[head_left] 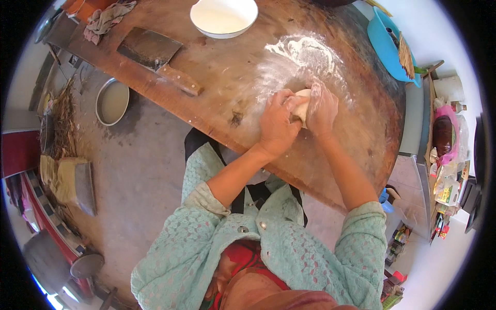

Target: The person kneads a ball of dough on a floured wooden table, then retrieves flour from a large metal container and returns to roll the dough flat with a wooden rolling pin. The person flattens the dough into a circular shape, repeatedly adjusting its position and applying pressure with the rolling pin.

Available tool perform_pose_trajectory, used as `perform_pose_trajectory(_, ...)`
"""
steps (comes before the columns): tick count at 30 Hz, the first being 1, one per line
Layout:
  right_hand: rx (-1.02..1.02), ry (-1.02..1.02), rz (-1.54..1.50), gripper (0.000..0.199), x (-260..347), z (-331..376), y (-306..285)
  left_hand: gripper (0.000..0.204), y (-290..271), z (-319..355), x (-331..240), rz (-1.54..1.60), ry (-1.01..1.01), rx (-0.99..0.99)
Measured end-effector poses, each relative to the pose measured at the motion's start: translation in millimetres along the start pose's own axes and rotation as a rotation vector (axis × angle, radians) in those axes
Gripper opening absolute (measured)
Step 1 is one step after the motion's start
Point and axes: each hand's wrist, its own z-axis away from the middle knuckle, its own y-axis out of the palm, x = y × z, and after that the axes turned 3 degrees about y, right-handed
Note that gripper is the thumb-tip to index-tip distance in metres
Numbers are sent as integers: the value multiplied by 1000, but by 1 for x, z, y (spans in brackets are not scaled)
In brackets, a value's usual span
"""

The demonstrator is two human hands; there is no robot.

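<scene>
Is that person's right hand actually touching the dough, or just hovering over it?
Touching. The head view shows the right hand cupped against the right side of the pale dough, without a gap between.

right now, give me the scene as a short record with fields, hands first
left hand: on the dough, left side
right hand: on the dough, right side
dough: pale lump between both hands, on the table
flour: white patch beyond the hands
cleaver: flat on the table, left of the hands, wooden handle nearer the person
bowl: white, on the table, beyond the cleaver's handle
basin: metal, on the floor
</scene>
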Motion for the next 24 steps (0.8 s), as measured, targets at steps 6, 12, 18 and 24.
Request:
perform_pose_trajectory(6, -29, 213, 139, 33, -11, -51, 11, 67, 3, -10, -3, 137, -256, -9)
perform_pose_trajectory(12, 79, 573, -201, 40, 3, -61, -2, 75, 10, -30, 7, -24, -246, 119)
perform_pose_trajectory(18, -37, 721, -1005, 41, 28, 4, -36, 61, -4, 2, -20, 67, -77, 27)
perform_pose_trajectory(24, -113, 260, -473, 36, 45, 88, -69, 56, -1, 62, -24, 18, 346, 19)
